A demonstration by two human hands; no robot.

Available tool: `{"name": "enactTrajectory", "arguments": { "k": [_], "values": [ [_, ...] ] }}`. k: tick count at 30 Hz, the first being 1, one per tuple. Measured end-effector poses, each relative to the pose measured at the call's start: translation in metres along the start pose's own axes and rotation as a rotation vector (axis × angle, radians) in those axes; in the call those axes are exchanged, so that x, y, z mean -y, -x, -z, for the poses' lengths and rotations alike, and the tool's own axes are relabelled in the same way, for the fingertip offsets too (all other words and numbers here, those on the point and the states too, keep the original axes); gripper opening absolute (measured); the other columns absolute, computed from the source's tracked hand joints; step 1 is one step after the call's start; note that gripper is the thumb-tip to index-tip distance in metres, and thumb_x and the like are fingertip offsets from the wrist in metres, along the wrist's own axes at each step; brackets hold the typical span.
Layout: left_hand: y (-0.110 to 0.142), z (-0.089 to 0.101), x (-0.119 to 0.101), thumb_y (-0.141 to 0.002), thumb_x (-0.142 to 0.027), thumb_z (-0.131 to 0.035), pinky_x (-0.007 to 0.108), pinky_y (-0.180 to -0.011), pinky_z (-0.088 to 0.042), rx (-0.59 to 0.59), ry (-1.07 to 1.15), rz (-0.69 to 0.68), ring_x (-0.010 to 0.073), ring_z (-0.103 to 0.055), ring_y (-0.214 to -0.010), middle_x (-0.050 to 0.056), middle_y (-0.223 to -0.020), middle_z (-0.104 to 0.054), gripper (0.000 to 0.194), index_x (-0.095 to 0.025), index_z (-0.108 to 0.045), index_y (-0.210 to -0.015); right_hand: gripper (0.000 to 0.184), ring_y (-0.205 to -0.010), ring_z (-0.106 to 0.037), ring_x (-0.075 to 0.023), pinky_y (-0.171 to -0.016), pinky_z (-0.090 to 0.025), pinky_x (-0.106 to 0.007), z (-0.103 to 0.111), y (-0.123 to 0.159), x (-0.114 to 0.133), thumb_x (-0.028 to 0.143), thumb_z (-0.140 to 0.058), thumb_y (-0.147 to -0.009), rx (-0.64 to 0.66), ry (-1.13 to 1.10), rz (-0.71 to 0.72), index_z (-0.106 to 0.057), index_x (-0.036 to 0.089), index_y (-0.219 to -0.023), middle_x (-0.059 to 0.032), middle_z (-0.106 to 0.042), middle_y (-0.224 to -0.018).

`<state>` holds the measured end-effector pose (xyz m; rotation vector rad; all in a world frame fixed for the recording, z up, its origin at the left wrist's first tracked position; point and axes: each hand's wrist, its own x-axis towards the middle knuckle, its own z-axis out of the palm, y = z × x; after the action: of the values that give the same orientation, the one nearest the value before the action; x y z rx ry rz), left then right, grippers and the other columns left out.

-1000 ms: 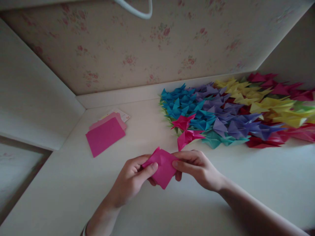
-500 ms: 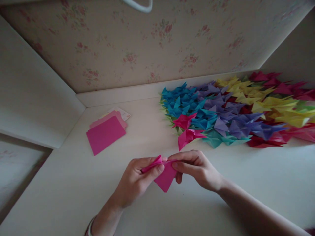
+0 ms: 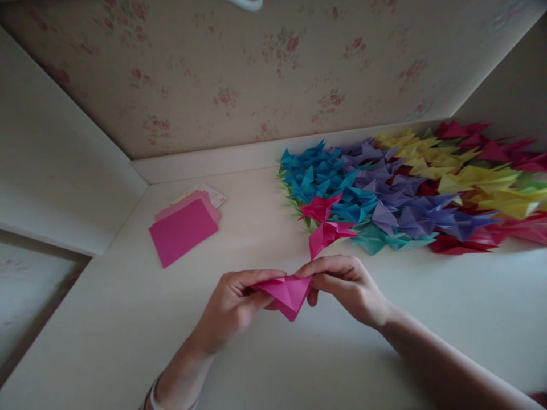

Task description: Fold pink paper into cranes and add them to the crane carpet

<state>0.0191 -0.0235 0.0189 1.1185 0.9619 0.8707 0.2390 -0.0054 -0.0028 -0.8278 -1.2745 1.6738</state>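
Observation:
A partly folded sheet of pink origami paper (image 3: 289, 293) is held between my two hands above the white table. It shows a broad triangular flap on top, with a layered point facing down toward me. My left hand (image 3: 239, 307) pinches its left corner, fingers along the top edge and the thumb partly hidden beneath the flap. On the right, my right hand (image 3: 346, 287) grips the upper right corner between thumb and fingers. Just beyond the hands lies a folded pink paper crane (image 3: 329, 234), with a second pink crane (image 3: 320, 208) behind it.
A stack of pink paper sheets (image 3: 184, 233) lies at the left of the white table (image 3: 128, 336). Rows of blue cranes (image 3: 316, 176), purple cranes (image 3: 388, 188) and yellow cranes (image 3: 461, 171) fill the back right. A flowered wall (image 3: 239, 74) stands behind.
The paper's upper flap, raised and narrow at the left before, now lies spread as a wide triangle. My left thumb has gone under it, while my right hand keeps its corner.

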Motion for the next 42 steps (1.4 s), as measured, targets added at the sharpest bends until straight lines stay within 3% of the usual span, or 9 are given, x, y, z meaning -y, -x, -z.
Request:
{"name": "enactTrajectory", "arguments": {
  "k": [6,10,16,22,29,31,35,42],
  "values": [
    [-0.001,0.001,0.006,-0.078,-0.007,-0.069,0.02,-0.064,-0.06,0.0,0.104,-0.029,0.0163,-0.073,-0.077,0.003,-0.092,-0.08,0.025,-0.025,-0.082,-0.091,0.018,-0.056,-0.067,-0.0133,-0.056,-0.053,-0.021,0.001,0.001,-0.002,0.012,-0.064,-0.083,0.02,-0.06,0.006,-0.081,0.018,-0.089,-0.0033,-0.072,-0.062],
    [0.001,0.001,0.007,-0.075,-0.012,-0.075,0.018,-0.06,-0.06,-0.002,0.245,0.027,0.0141,-0.072,-0.07,0.002,-0.086,-0.08,0.021,-0.025,-0.082,-0.089,0.016,-0.057,-0.067,-0.0151,-0.056,-0.054,-0.025,0.002,0.002,0.0,0.019,-0.067,-0.084,0.059,-0.08,-0.004,-0.081,0.017,-0.092,-0.0054,-0.073,-0.066],
    [0.001,-0.003,0.003,-0.075,-0.007,-0.068,0.018,-0.059,-0.059,0.012,0.28,0.083,0.0144,-0.073,-0.069,0.004,-0.082,-0.08,0.021,-0.021,-0.082,-0.079,0.014,-0.054,-0.066,-0.0157,-0.053,-0.052,-0.026,0.001,0.002,0.003,0.017,-0.068,-0.081,0.074,-0.123,0.003,-0.081,0.017,-0.086,-0.0053,-0.072,-0.065],
    [0.002,-0.002,0.003,-0.078,-0.001,-0.061,0.023,-0.067,-0.06,0.044,0.034,-0.041,0.0206,-0.075,-0.084,0.006,-0.098,-0.08,0.032,-0.022,-0.082,-0.089,0.013,-0.055,-0.066,-0.0143,-0.054,-0.051,-0.025,0.001,-0.001,-0.003,0.013,-0.067,-0.08,0.051,-0.204,0.002,-0.079,0.016,-0.079,-0.0041,-0.071,-0.067],
    [0.001,-0.004,0.0,-0.077,0.0,-0.062,0.026,-0.069,-0.062,0.061,0.094,-0.025,0.0239,-0.075,-0.088,0.005,-0.099,-0.08,0.033,-0.023,-0.082,-0.086,0.015,-0.064,-0.066,-0.0182,-0.061,-0.052,-0.03,0.002,0.001,0.002,0.022,-0.065,-0.086,0.078,-0.033,0.094,-0.077,0.015,-0.081,-0.0067,-0.071,-0.073],
    [0.001,-0.004,0.0,-0.076,0.001,-0.061,0.026,-0.07,-0.062,0.031,0.03,-0.029,0.0241,-0.075,-0.089,0.005,-0.098,-0.08,0.033,-0.022,-0.083,-0.086,0.019,-0.064,-0.065,-0.0174,-0.059,-0.051,-0.028,-0.001,0.001,0.005,0.028,-0.067,-0.087,0.043,0.073,0.071,-0.075,0.014,-0.077,-0.0065,-0.07,-0.069],
    [0.0,-0.004,0.0,-0.079,0.0,-0.06,0.025,-0.072,-0.061,-0.008,-0.114,-0.064,0.0223,-0.074,-0.089,0.005,-0.1,-0.08,0.033,-0.022,-0.082,-0.088,0.022,-0.059,-0.059,-0.0127,-0.052,-0.046,-0.023,-0.007,-0.001,0.006,0.034,-0.073,-0.083,-0.026,0.15,-0.03,-0.073,0.014,-0.092,-0.0025,-0.066,-0.069],
    [0.001,-0.008,-0.004,-0.085,-0.004,-0.059,0.027,-0.081,-0.058,0.002,-0.428,-0.251,0.0205,-0.073,-0.09,0.004,-0.099,-0.08,0.032,-0.025,-0.081,-0.094,0.024,-0.061,-0.058,-0.0126,-0.052,-0.045,-0.022,-0.009,-0.004,0.004,0.036,-0.072,-0.084,-0.028,0.208,-0.076,-0.072,0.012,-0.088,-0.0034,-0.066,-0.071]
  ]
}}
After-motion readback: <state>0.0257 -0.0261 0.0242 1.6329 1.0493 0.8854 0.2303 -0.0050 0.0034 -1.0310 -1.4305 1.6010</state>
